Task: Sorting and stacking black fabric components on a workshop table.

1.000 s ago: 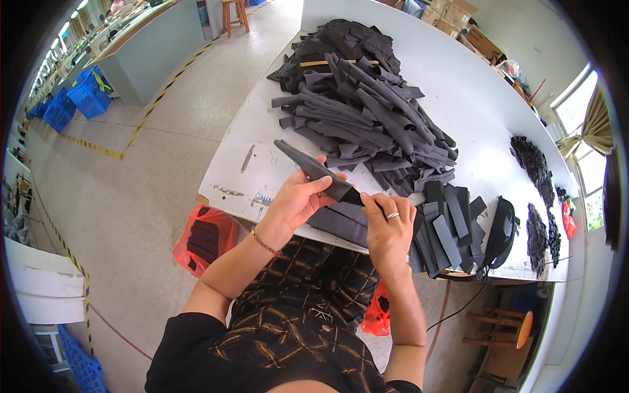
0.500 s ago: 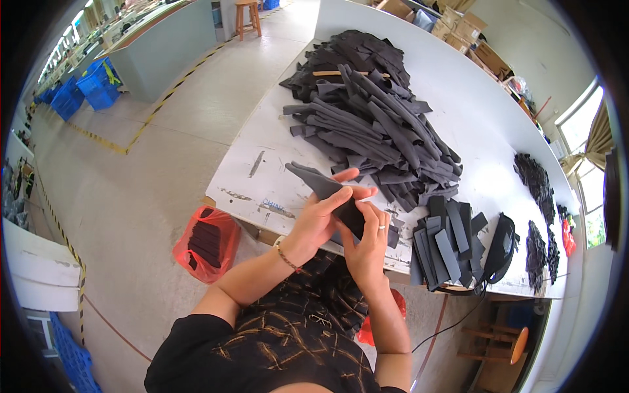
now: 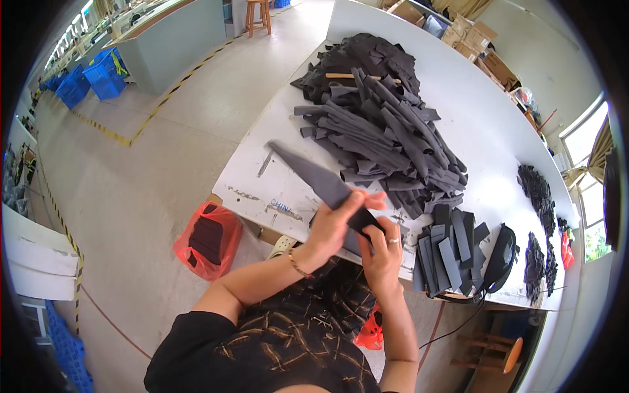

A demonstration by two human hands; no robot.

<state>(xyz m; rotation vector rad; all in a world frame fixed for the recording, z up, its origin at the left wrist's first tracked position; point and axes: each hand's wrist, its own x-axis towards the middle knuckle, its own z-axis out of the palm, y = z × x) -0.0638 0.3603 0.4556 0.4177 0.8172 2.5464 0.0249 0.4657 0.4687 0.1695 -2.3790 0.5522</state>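
Observation:
Between my hands, over the near edge of the white table [image 3: 252, 171], is a dark grey fabric strip [image 3: 314, 178]. Its long tapered end reaches out to the far left. My left hand [image 3: 337, 219] is closed round the strip's middle, the thumb on top and some fingers stretched past it. With bent fingers my right hand [image 3: 383, 252] pinches the near end, which looks darker; a ring is on one finger. Just beyond lies a large heap of dark grey fabric strips [image 3: 393, 134], several of them rolled or curled.
Flat dark strips [image 3: 449, 252] and a black pouch-like thing [image 3: 501, 259] lie at the table's right. Small dark piles [image 3: 538, 196] are farther right. On the floor, a red plastic bag [image 3: 208, 241] holds dark pieces. Blue crates [image 3: 103, 75] stand far left.
The strip now stretches out longer to the far left, where before it looked shorter and bent. My left hand has moved slightly to the right; both hands keep hold. The view has shifted slightly.

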